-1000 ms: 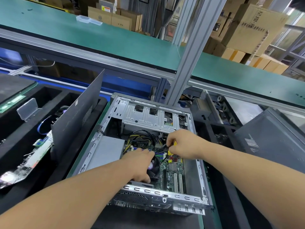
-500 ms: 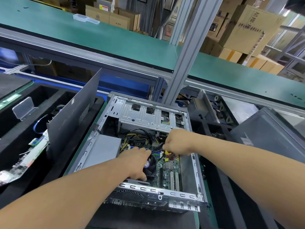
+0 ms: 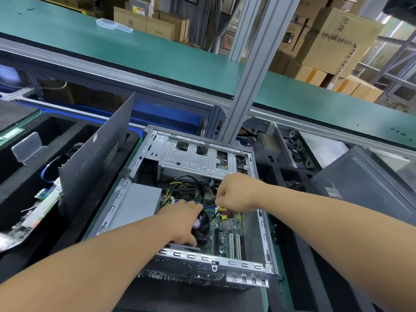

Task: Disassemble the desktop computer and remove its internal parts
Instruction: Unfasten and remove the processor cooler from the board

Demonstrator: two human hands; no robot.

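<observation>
The open desktop case (image 3: 202, 258) lies on its side in front of me. Inside it are the green motherboard (image 3: 231, 226), a grey power supply (image 3: 139, 203), a silver drive cage (image 3: 193, 156) and black and yellow cables (image 3: 182, 185). My left hand (image 3: 180, 221) wraps round the left side of the black CPU cooler fan (image 3: 203, 225), thumb near the case's rear edge. My right hand (image 3: 236, 192) is a fist over the board, pinching thin dark cables. A yellow part (image 3: 221, 208) shows just under the fist.
The removed side panel (image 3: 94, 161) leans upright left of the case. Black foam trays (image 3: 33, 176) with boards and a blue cable lie further left. Another dark computer case (image 3: 364, 190) sits at the right. An aluminium post (image 3: 254, 70) and a green conveyor (image 3: 135, 50) run behind.
My right fist has shifted slightly towards the drive cage, still holding the cables. My left hand stays on the cooler fan.
</observation>
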